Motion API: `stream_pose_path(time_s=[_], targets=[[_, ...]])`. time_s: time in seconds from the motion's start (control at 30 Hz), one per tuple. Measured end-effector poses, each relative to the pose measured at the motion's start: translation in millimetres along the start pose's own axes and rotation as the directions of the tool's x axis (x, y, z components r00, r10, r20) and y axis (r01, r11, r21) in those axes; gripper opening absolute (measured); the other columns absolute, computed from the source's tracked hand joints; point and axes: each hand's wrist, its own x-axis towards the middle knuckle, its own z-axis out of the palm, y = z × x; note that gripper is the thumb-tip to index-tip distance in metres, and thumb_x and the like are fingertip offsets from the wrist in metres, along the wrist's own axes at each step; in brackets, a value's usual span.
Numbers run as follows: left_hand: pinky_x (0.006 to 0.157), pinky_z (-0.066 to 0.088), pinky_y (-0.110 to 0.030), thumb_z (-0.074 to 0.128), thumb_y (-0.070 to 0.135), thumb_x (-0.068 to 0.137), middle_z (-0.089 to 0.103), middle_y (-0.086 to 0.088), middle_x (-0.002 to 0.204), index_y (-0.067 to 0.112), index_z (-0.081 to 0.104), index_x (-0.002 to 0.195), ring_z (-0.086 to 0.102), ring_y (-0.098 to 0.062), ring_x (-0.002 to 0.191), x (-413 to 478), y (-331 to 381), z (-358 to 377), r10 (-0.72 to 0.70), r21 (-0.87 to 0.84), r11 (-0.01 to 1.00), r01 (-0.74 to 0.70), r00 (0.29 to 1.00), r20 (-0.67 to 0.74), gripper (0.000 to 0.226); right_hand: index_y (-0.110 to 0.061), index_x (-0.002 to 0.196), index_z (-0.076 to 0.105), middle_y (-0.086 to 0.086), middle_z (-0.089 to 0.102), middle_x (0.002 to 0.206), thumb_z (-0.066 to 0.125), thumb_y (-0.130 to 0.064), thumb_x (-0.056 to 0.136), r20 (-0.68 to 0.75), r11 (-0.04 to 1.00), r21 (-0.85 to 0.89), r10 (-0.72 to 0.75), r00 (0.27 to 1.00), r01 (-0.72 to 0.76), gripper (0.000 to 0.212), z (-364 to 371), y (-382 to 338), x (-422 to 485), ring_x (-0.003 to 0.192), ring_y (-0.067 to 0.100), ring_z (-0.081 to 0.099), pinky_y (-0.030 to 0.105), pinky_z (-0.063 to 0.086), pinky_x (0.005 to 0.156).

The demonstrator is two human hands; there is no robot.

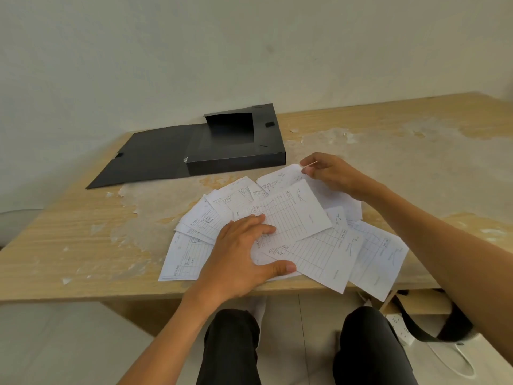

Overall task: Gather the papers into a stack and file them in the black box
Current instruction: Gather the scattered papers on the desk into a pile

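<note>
Several white printed forms (305,234) lie fanned out and overlapping near the front edge of the wooden table (83,232); some hang over the edge at the right. My left hand (244,259) presses flat on the middle of the pile, fingers spread. My right hand (330,173) pinches the far corner of a sheet at the back of the pile. The black box (236,140) lies open behind the papers, its flap spread flat to the left.
The tabletop's veneer is worn and peeling in pale patches (374,151). A white wall (249,51) stands right behind the table. Below the front edge are my knees (369,343) and a bag with a black strap (416,323) on the floor.
</note>
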Motion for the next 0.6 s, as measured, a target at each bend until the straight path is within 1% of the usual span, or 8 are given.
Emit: stream_pose_path(time_s=[0.13, 0.2, 0.27, 0.33, 0.43, 0.5, 0.53, 0.6], targets=[[0.111, 0.014, -0.037, 0.045, 0.089, 0.057, 0.032, 0.019, 0.149, 0.042, 0.046, 0.129, 0.024, -0.003, 0.135, 0, 1, -2, 0.009, -0.008, 1.0, -0.009, 0.999, 0.033, 0.086, -0.013, 0.117, 0.058, -0.002, 0.057, 0.114, 0.044, -0.026, 0.098, -0.006, 0.998, -0.006, -0.054, 0.998, 0.054, 0.026, -2, 0, -5, 0.105, 0.016, 0.052, 0.028, 0.037, 0.085], [0.111, 0.015, -0.037, 0.045, 0.089, 0.057, 0.032, 0.019, 0.149, 0.042, 0.046, 0.129, 0.024, -0.001, 0.133, -1, 2, -2, 0.013, -0.013, 1.0, -0.013, 0.999, 0.036, 0.086, -0.01, 0.104, 0.061, 0.002, 0.062, 0.102, 0.04, -0.033, 0.099, -0.052, 0.993, -0.104, -0.07, 0.996, 0.064, 0.032, -3, 3, -8, 0.091, 0.018, 0.054, 0.029, 0.041, 0.075], [0.112, 0.017, -0.039, 0.044, 0.089, 0.057, 0.032, 0.018, 0.149, 0.043, 0.045, 0.13, 0.025, -0.004, 0.135, -2, 3, -2, 0.012, -0.02, 1.0, -0.012, 0.999, 0.035, 0.086, -0.005, 0.093, 0.06, 0.004, 0.06, 0.083, 0.037, -0.038, 0.098, -0.116, 0.972, -0.232, -0.073, 0.991, 0.045, 0.04, -4, 6, -11, 0.074, 0.019, 0.051, 0.028, 0.037, 0.062], [0.111, 0.022, -0.041, 0.044, 0.089, 0.057, 0.032, 0.018, 0.149, 0.043, 0.045, 0.129, 0.026, -0.007, 0.136, -2, 3, -1, 0.009, -0.016, 1.0, -0.009, 1.0, 0.026, 0.086, -0.004, 0.089, 0.059, 0.002, 0.056, 0.076, 0.039, -0.04, 0.097, -0.116, 0.944, -0.329, -0.065, 0.991, 0.023, 0.042, -7, 7, -15, 0.071, 0.02, 0.05, 0.028, 0.036, 0.059], [0.107, 0.025, -0.039, 0.045, 0.089, 0.057, 0.033, 0.016, 0.149, 0.043, 0.045, 0.127, 0.028, -0.009, 0.134, -3, 1, 0, 0.005, 0.007, 1.0, -0.005, 1.0, -0.021, 0.083, -0.012, 0.104, 0.063, 0.002, 0.061, 0.095, 0.043, -0.045, 0.094, -0.015, 0.862, -0.505, -0.056, 0.998, 0.041, 0.04, -11, 5, -22, 0.091, 0.023, 0.056, 0.036, 0.045, 0.078], [0.106, 0.028, -0.04, 0.044, 0.089, 0.056, 0.034, 0.015, 0.148, 0.043, 0.046, 0.125, 0.031, -0.01, 0.133, -3, 1, 2, -0.007, 0.019, 1.0, 0.008, 0.998, -0.056, 0.083, -0.018, 0.112, 0.063, 0.004, 0.061, 0.113, 0.044, -0.048, 0.093, -0.071, 0.788, -0.611, -0.154, 0.985, 0.079, 0.04, -12, 4, -29, 0.106, 0.024, 0.054, 0.041, 0.041, 0.091], [0.106, 0.03, -0.041, 0.043, 0.091, 0.056, 0.035, 0.015, 0.147, 0.044, 0.046, 0.125, 0.032, -0.011, 0.132, -3, 0, 2, -0.013, 0.021, 1.0, 0.014, 0.998, -0.065, 0.084, -0.019, 0.111, 0.064, 0.004, 0.061, 0.114, 0.046, -0.048, 0.092, -0.116, 0.772, -0.626, -0.233, 0.966, 0.11, 0.039, -12, 3, -33, 0.107, 0.024, 0.053, 0.04, 0.039, 0.092], [0.106, 0.031, -0.042, 0.041, 0.092, 0.054, 0.036, 0.015, 0.147, 0.044, 0.047, 0.123, 0.033, -0.01, 0.131, -3, 0, 3, -0.02, 0.017, 1.0, 0.021, 0.997, -0.068, 0.084, -0.018, 0.105, 0.066, 0.003, 0.064, 0.105, 0.048, -0.048, 0.091, -0.125, 0.816, -0.544, -0.31, 0.942, 0.197, 0.038, -13, -1, -42, 0.098, 0.021, 0.057, 0.032, 0.041, 0.082]])
